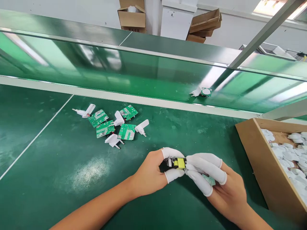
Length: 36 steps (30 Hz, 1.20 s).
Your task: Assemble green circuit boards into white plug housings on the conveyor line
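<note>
In front of me, my left hand (pixel 158 172) grips a small circuit board (pixel 181 163) between white-covered fingertips. The board is seen edge-on, with a yellow block and dark and silver parts on it. My right hand (pixel 216 179), also in white finger covers, is closed at the board's right end; its fingers hide what lies between them. A speckled green piece (pixel 209 180) shows behind the right fingers; I cannot tell whether it belongs to the held board. To the upper left, several green circuit boards (pixel 127 131) lie with white plug pieces (pixel 114 140) beside them.
At the right stands a cardboard box (pixel 251 166) holding many white plastic pieces (pixel 287 156). Beyond a pale rail (pixel 120 98), another board with a white plug (pixel 205 92) lies on a shiny green surface. Cardboard cartons (pixel 131 19) stand at the back.
</note>
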Motion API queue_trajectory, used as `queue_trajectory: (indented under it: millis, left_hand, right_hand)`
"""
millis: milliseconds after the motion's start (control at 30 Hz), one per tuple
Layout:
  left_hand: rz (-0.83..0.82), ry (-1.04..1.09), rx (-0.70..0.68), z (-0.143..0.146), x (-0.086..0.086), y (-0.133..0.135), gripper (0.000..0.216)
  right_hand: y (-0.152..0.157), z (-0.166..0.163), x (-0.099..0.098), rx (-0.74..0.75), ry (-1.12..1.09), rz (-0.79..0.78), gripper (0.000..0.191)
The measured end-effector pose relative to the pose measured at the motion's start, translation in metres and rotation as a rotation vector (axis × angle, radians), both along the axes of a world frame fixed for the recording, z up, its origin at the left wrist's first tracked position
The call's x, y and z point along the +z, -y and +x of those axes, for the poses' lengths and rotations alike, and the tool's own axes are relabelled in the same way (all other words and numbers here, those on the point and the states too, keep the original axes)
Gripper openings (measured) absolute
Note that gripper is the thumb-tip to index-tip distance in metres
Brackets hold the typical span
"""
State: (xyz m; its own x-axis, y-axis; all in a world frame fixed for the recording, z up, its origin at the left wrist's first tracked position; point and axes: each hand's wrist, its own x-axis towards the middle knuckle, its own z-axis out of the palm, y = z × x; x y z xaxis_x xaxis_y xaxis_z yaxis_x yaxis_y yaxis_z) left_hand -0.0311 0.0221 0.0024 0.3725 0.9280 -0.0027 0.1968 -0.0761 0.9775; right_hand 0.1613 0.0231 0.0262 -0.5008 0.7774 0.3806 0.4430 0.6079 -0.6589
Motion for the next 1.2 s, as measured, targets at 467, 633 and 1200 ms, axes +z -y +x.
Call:
queue_trajectory:
  millis: [467,633,1200]
  left_hand:
    - [0.416,-0.044,-0.05,-0.004,0.016,0.006,0.031]
    - [0.57,-0.063,-0.003,-0.007,0.014,0.009,0.038]
    - [0.756,-0.233,0.01,-0.009,0.005,0.01,0.042]
  right_hand:
    - [0.005,-0.002,0.006,0.02,-0.162,-0.035,0.051]
    - [0.006,-0.001,0.006,0.053,-0.064,0.124,0.057]
    - [0.009,-0.008,0.004,0.018,-0.386,-0.309,0.037]
